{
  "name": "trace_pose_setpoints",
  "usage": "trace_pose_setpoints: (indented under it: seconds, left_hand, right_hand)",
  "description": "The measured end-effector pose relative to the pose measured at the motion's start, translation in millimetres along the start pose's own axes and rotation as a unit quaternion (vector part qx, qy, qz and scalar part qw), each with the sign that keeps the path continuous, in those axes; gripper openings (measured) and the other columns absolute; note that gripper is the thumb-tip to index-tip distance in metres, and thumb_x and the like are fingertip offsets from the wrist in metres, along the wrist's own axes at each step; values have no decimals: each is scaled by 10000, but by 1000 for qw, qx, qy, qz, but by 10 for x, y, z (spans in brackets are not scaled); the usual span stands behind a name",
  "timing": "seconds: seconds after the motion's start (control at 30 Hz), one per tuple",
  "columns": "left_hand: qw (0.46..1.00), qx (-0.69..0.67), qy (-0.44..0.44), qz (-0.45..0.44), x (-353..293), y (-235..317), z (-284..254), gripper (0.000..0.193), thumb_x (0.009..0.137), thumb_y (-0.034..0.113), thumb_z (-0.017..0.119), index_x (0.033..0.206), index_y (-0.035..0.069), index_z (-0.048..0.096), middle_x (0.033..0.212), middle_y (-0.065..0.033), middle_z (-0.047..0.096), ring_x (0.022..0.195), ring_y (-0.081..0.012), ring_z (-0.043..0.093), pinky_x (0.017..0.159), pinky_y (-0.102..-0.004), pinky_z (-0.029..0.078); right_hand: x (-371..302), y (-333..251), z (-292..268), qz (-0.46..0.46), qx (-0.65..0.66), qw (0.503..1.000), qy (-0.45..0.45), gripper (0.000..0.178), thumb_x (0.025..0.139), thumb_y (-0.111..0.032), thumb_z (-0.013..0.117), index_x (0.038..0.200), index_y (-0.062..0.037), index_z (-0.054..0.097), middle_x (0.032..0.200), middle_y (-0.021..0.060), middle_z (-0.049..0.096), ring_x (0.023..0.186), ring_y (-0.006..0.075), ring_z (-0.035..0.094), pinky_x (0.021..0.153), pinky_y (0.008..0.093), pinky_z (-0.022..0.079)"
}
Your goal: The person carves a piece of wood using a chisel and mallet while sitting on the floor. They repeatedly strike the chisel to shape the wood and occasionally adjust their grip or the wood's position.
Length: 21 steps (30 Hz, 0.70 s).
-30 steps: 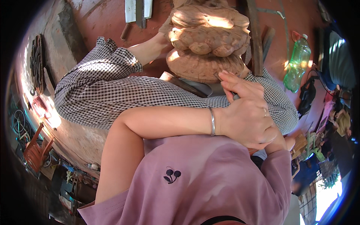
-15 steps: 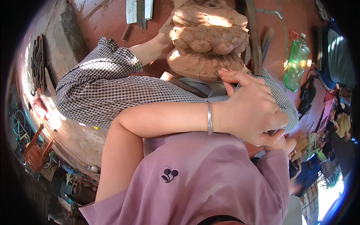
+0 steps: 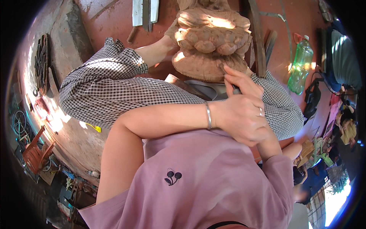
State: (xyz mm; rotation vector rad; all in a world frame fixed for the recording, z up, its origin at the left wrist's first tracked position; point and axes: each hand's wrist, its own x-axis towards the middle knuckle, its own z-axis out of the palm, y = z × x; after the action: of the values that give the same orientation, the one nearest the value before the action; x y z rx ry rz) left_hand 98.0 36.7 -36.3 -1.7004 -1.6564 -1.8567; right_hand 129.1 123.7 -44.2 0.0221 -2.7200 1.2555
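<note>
Down on the red floor sits a person in checked trousers and a mauve shirt, with a carved wooden block standing upright between the knees, at about twelve o'clock from the chest. Its lobed tiers catch the sun. The left hand, a bangle on the wrist and a ring on one finger, crosses the body and sits at the block's lower edge, at roughly five o'clock from the carving. Its fingers are curled round a thin dark tool, the forefinger touching the wood. The right hand is mostly hidden under the left; I cannot tell whether it grips anything. A bare foot rests against the block at nine o'clock. A green bottle stands at three o'clock, well apart, and pale wooden slats lie at eleven o'clock.
</note>
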Motion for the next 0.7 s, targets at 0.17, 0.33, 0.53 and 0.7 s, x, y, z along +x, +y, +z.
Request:
trace_pose_setpoints:
  seconds: [0.17, 0.33, 0.53, 0.7]
  left_hand:
    - [992, -47, -13, -113, 193, 88, -1, 239, 675, 238, 686, 598, 87, 517, 553, -53, 535, 510, -238, 542, 553, -352, 453]
    - [983, -95, -38, -155, 309, 17, -172, 250, 676, 252, 696, 601, 82, 529, 559, -81, 553, 506, -259, 549, 568, -361, 452]
    - [996, -39, 2, -81, -3, -33, -157, 247, 655, 243, 698, 584, 98, 511, 548, -34, 519, 497, -232, 531, 561, -339, 450]
    - [999, -28, -12, -16, 34, -116, -109, 241, 669, 240, 690, 581, 103, 512, 559, -28, 517, 507, -221, 538, 534, -326, 453]
  right_hand:
    - [82, -229, -165, 81, 23, 994, -65, 168, 791, 88, 690, 920, -11, 648, 1029, 102, 721, 1066, 212, 685, 996, 329, 507]
    - [72, -293, -196, 154, 63, 982, -88, 243, 801, 35, 730, 1025, -22, 654, 1095, 68, 709, 1139, 221, 635, 1039, 316, 435]
    - [54, -74, 34, 52, 23, 997, -51, 213, 783, 74, 713, 971, -17, 670, 1045, 96, 730, 1036, 209, 696, 929, 304, 526]
    - [106, -50, 29, 61, 21, 998, -6, 189, 745, 99, 714, 895, 10, 641, 1032, 120, 727, 1015, 249, 706, 890, 330, 555]
